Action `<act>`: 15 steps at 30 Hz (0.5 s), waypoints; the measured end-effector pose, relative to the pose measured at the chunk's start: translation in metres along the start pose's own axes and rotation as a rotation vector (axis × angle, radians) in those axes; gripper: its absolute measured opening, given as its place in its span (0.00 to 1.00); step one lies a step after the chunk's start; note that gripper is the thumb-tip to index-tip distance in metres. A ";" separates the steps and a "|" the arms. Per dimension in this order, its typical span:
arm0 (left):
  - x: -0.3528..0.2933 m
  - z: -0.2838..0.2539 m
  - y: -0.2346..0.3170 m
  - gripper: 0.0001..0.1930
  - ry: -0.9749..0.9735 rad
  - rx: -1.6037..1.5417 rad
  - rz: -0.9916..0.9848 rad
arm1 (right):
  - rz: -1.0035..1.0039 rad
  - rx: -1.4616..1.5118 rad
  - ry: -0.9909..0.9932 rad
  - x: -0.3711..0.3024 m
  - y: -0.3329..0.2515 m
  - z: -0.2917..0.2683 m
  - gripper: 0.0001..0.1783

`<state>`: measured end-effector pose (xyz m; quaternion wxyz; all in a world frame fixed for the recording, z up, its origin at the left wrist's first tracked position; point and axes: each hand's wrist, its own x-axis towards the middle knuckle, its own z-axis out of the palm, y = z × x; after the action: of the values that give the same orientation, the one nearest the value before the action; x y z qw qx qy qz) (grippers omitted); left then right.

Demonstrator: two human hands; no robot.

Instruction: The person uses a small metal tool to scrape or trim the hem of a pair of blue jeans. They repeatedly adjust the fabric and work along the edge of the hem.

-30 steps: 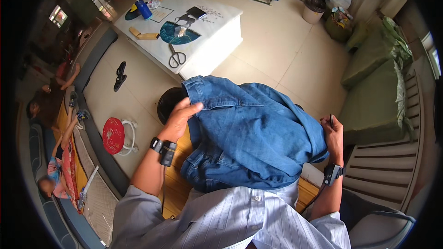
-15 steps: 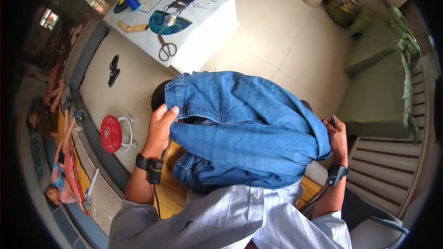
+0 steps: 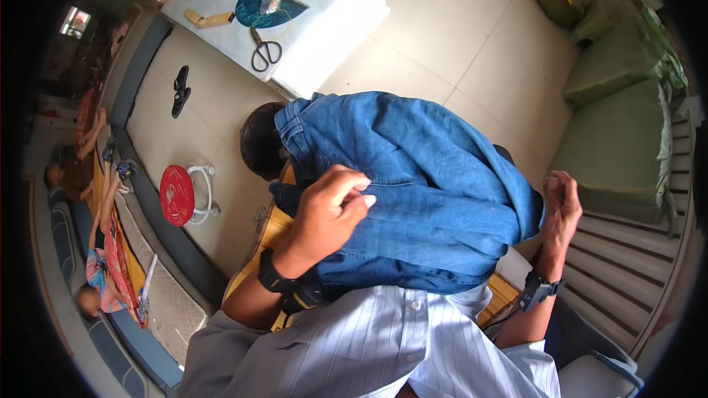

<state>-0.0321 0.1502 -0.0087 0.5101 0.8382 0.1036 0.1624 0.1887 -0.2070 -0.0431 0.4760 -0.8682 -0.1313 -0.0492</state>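
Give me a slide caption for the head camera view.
Left hand pinches folded blue jeans; right hand grips their far edge.

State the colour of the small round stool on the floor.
Red seat, white frame: the stool, seen in the head view.

Single head-worn fisheye view, steeply downward, close above the lap.
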 end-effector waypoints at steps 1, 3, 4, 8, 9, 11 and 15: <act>0.000 0.008 -0.005 0.13 0.012 0.055 -0.014 | 0.031 0.126 0.025 -0.003 -0.013 -0.003 0.09; 0.001 0.015 0.000 0.13 0.023 0.071 -0.079 | 0.151 0.240 0.053 -0.010 -0.044 -0.009 0.09; 0.001 0.018 0.003 0.13 0.023 0.072 -0.107 | 0.129 0.209 -0.002 -0.016 -0.059 -0.011 0.09; 0.000 0.022 0.005 0.12 0.016 0.098 -0.077 | 0.126 0.180 -0.325 -0.045 -0.107 -0.006 0.16; 0.000 0.024 0.004 0.12 0.020 0.118 -0.060 | 0.158 0.220 -0.421 -0.052 -0.114 -0.005 0.18; 0.003 0.027 0.003 0.10 0.023 0.165 -0.012 | 0.177 0.316 -0.545 -0.062 -0.120 0.002 0.22; 0.004 0.030 -0.002 0.07 0.053 0.174 0.031 | 0.294 0.416 -0.744 -0.066 -0.133 0.015 0.25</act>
<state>-0.0172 0.1270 -0.0224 0.4298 0.8764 0.1178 0.1826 0.0879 -0.1382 0.0429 0.5628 -0.7221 -0.1758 0.3619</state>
